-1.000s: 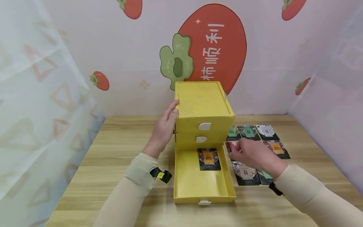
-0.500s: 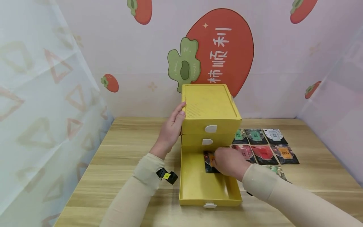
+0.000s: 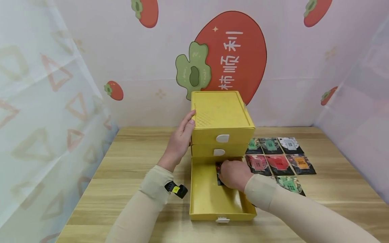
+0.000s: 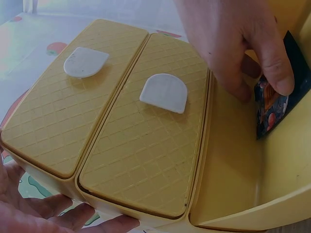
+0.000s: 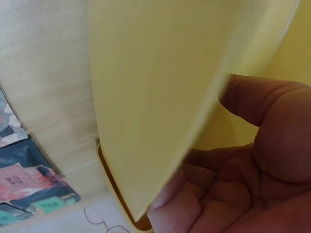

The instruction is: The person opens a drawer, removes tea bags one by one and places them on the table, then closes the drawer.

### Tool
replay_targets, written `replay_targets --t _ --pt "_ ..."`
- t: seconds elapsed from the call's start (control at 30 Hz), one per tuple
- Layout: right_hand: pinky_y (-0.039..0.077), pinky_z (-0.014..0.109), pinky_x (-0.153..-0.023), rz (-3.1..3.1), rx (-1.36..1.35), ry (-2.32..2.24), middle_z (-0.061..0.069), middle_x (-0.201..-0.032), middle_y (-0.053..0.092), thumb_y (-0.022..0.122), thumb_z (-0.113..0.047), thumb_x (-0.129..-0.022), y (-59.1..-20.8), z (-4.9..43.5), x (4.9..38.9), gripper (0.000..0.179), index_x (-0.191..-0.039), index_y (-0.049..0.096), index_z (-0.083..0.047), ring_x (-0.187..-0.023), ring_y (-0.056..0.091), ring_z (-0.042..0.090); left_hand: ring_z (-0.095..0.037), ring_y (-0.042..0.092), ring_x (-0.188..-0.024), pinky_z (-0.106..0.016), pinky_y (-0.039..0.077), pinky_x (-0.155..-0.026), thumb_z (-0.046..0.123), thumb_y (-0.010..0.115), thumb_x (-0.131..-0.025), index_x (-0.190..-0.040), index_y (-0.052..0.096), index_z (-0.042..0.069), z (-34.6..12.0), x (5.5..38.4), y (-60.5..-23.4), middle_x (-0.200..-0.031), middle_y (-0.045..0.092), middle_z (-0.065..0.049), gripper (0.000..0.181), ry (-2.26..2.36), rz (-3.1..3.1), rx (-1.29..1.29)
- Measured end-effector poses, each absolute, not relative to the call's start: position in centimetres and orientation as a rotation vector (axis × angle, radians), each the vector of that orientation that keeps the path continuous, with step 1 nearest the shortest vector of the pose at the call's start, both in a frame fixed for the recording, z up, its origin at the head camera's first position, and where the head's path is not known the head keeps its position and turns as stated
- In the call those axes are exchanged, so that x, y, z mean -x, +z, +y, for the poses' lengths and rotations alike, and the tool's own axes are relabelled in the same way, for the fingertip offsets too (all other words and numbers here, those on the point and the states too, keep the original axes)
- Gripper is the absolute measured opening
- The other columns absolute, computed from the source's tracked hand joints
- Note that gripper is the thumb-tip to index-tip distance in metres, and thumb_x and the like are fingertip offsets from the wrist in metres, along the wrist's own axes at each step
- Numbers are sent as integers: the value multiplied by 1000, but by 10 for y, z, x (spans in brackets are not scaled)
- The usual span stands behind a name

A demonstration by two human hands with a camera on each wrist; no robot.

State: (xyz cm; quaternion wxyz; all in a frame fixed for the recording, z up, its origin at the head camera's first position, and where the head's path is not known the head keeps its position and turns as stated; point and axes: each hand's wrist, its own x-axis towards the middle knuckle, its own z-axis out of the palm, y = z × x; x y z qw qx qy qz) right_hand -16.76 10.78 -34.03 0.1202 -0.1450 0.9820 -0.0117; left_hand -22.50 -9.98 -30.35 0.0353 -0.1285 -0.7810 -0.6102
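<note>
A yellow chest of small drawers (image 3: 223,108) stands on the wooden table, its lowest drawer (image 3: 209,199) pulled out. My left hand (image 3: 179,138) rests against the chest's left side with its fingers extended. Inside the drawer, towards the back, lies a dark printed packet (image 4: 273,109). My right hand (image 3: 234,173) is over this packet with fingers bent, covering most of it in the head view. In the left wrist view the right thumb touches the packet's face; whether the fingers pinch it is not clear. The right wrist view shows the drawer's side wall (image 5: 150,97) beside the fingers.
Several similar packets lie in rows right of the chest, among them a red one (image 3: 279,164), an orange-labelled one (image 3: 301,163) and a white one (image 3: 289,144). My right forearm (image 3: 288,199) crosses above the lower row. A patterned backdrop (image 3: 146,64) stands behind the table.
My right hand has moved left from above the packets on the table into the drawer, over the packet there. That packet keeps its place. My left hand stays at the chest's side.
</note>
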Motion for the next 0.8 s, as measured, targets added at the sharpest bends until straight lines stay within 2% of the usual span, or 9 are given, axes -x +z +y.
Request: replay_targets --t 0.3,0.5,0.8 --pt "50 39 -53 2817 354 74 4 -61 57 62 -27 -101 -344 102 169 33 -72 58 -13 -54 55 22 -15 34 -154 -47 28 -126 54 35 -111 -161 37 38 -101 225 -304 -166 37 9 52 -1887 -2390 402" --pt "52 41 -55 2856 386 -6 6 -66 57 69 -29 -98 -341 103 170 27 -83 59 -9 -58 55 23 -16 35 -154 -47 28 -126 54 34 -112 -162 36 38 -101 225 -303 -167 36 8 53 -1884 -2391 413" --pt "55 44 -61 2869 402 -103 11 -72 59 79 -37 -91 -342 104 167 40 -95 59 -3 -63 57 24 -16 35 -153 -49 29 -125 54 34 -112 -161 37 40 -101 223 -302 -164 40 6 51 -1872 -2406 401"
